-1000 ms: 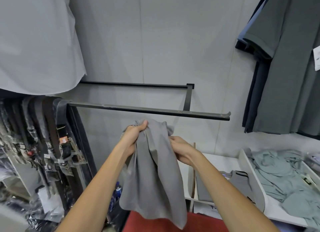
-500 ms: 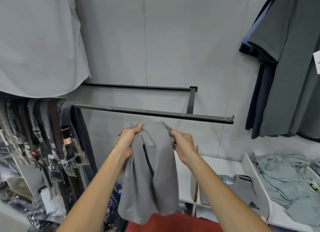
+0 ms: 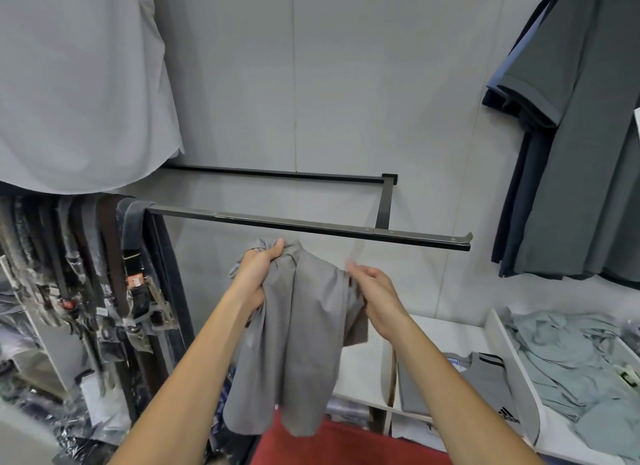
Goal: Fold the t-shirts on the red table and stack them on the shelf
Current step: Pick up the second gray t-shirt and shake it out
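Red bench (image 3: 346,444) at bottom centre, only a strip showing. White shelf (image 3: 433,329) to the right, split by a divider: folded grey t-shirt with black stripes and logo (image 3: 485,381) in one compartment, loose heap of pale green t-shirts (image 3: 575,360) in the next.

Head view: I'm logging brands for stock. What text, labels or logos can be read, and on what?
"adidas", under a three-stripe logo: folded grey shirt on the white shelf.
Blue neck label on that shirt: too small to read.
Tags on the hanging belts: blurred, unreadable.
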